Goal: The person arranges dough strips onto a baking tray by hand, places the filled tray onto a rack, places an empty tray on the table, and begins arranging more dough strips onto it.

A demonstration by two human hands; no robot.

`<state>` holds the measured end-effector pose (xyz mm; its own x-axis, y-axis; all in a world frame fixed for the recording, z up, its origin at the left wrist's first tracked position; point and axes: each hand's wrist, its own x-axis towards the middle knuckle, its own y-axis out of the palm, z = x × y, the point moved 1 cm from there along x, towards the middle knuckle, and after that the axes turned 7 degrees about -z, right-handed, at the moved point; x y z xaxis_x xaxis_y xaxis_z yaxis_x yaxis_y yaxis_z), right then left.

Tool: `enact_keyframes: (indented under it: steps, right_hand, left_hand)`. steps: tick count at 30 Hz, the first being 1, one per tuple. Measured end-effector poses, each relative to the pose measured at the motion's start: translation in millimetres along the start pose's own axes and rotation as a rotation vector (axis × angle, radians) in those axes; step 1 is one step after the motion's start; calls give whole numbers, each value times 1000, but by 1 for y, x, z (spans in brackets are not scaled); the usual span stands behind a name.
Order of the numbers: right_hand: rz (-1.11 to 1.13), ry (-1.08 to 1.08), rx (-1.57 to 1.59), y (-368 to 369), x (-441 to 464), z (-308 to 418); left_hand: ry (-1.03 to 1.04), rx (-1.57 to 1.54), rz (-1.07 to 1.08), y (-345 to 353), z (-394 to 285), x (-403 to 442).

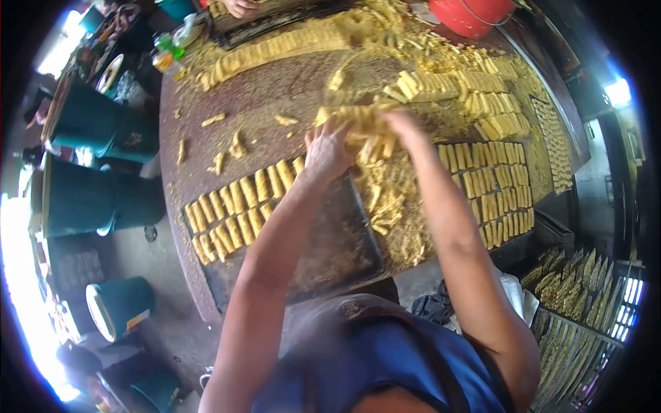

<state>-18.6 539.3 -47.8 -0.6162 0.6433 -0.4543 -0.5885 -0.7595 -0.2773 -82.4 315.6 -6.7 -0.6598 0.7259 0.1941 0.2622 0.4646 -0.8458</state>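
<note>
Between my two hands is a row of yellow dough sticks (pixel 357 118), blurred by motion. My left hand (pixel 329 151) grips its left end, fingers curled over the sticks. My right hand (pixel 399 125) closes on the right end, smeared by movement. Just below lie loose sticks and a heap of dough scraps (pixel 385 196). Left of the heap, a dark baking tray (pixel 323 241) carries two rows of sticks (pixel 231 199) along its far side. Another tray of sticks (pixel 492 182), filled with several rows, sits to the right of my right forearm.
Crumbs and stray pieces litter the brown table (pixel 268 103). A long dough row (pixel 275 55) lies at the far side, and more cut rows (pixel 482 89) at right. Another person's hand (pixel 241 7) and a red bucket (pixel 471 15) are beyond. Green bins (pixel 103 196) stand left.
</note>
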Motion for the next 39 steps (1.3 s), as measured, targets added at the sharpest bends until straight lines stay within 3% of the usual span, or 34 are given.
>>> enact_keyframes:
  steps: [1,3,4,6,8,10,13,14,15,16,18,19,21,22,24,29,38,39]
  right_hand:
    - [-13,157,410,-10,7,-12]
    - [-298,181,690,-26,-37,-3]
    - [-337,78,656,-30,-46,-5]
    - [-201,-22,653,-33,-65,-16]
    - [-121,70,589,-1,-110,1]
    - [147,97,632,49,-137,2]
    - [520,111,403,126,-175,1]
    - [548,129,283,146,-190,-1]
    - [399,98,30,171,-206,6]
    - [310,-65,-102,193,-196,-14]
    - [181,9,-505,211,-217,-1]
    - [176,9,-509,212,-207,-17]
    - [-115,-503,-666,216,-195,-31]
    - [-113,-506,-666,214,-196,-28]
    - [-12,-275,-579,202,-202,-21]
    - [-86,-367,-653,180,-206,-13]
    - [31,-265,-542,149,-189,-20]
    - [16,-336,-532,145,-186,-23]
  left_hand:
    - [53,-79,-41,-10,14,-8]
    - [71,-46,-126,-55,33,-40]
    - [94,-70,-185,-79,55,-61]
    - [-29,-114,-183,-111,107,-111]
    - [-197,-99,-273,-123,152,-160]
    - [-315,-71,-200,-135,154,-188]
    - [-178,-71,-184,-125,146,-205]
    - [-129,-78,-181,-122,144,-206]
    - [-124,-104,-176,-129,135,-206]
    - [-129,-119,-154,-131,128,-205]
    - [-94,-147,-164,-126,124,-202]
    - [-91,-148,-125,-125,119,-202]
    - [-65,-81,-94,-117,109,-198]
    - [-16,-44,-110,-109,105,-200]
    - [90,-30,-93,-98,99,-200]
    - [23,31,-90,-83,89,-194]
    - [11,133,-12,-71,58,-176]
    - [38,94,-37,-70,54,-174]
